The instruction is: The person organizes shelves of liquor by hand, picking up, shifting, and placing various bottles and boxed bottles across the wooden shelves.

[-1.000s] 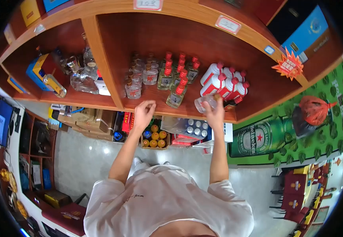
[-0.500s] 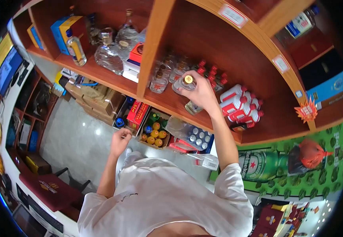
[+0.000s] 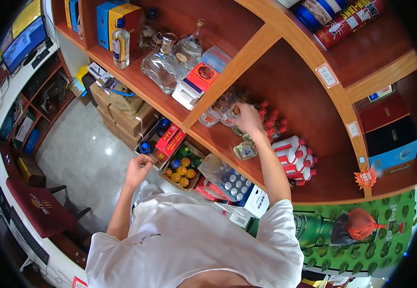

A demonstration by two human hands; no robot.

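Note:
Inside the wooden shelf compartment, my right hand [image 3: 248,120] grips a small clear glass bottle [image 3: 228,116] near its brown-gold stopper. Similar clear bottles [image 3: 211,115] with red markings stand to its left. Just in front of my hand is a squat glass bottle [image 3: 245,150] with a label. Red-capped bottles [image 3: 272,120] are grouped to the right, partly behind my wrist. My left hand [image 3: 140,169] hangs in the air over the floor, fingers curled in, and nothing shows in it.
White-and-red bottles [image 3: 292,156] fill the right of the compartment. A wooden divider [image 3: 232,67] separates it from decanters [image 3: 160,69] and boxes [image 3: 202,77]. Below the shelf are cartons [image 3: 129,117], a box of yellow-topped bottles [image 3: 182,173] and silver-topped cans [image 3: 236,185].
The view has swung, so the shelf appears shifted. My right hand, with the clear bottle, has moved from the compartment's front back among the other bottles. My left hand stays curled.

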